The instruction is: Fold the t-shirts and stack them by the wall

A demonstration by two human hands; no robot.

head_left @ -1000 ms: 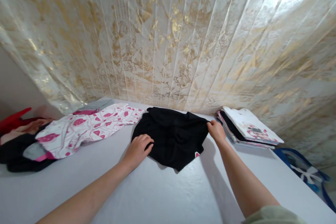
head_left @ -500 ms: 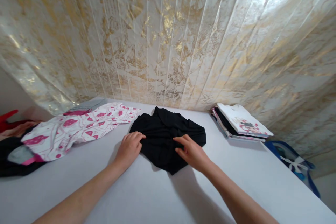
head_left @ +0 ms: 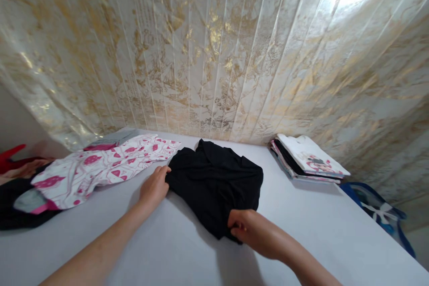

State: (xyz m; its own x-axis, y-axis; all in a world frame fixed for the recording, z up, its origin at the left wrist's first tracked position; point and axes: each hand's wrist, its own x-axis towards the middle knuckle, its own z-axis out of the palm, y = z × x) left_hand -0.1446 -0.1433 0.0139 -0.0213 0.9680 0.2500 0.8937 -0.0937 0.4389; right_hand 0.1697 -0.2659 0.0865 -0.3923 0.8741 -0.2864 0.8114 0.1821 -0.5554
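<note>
A black cloth garment (head_left: 214, 178) lies crumpled in the middle of the white table; its exact kind does not show. At its left edge, my left hand (head_left: 156, 186) has its fingers closed on the fabric. My right hand (head_left: 246, 230) pinches the garment's near right part, with the cloth pulled toward me between thumb and curled fingers. The fingertips of both hands are partly hidden.
Left of the garment lies a white and pink printed piece of clothing (head_left: 97, 167), with black and red clothes beyond it. A folded stack (head_left: 311, 156) stands at the back right. A blue-edged clear bag (head_left: 382, 214) sits beside the table's right edge. A gold-patterned curtain (head_left: 201, 53) hangs behind.
My right hand has moved toward me and pulled the garment's near side out and down. My left hand has shifted slightly left along its edge.
</note>
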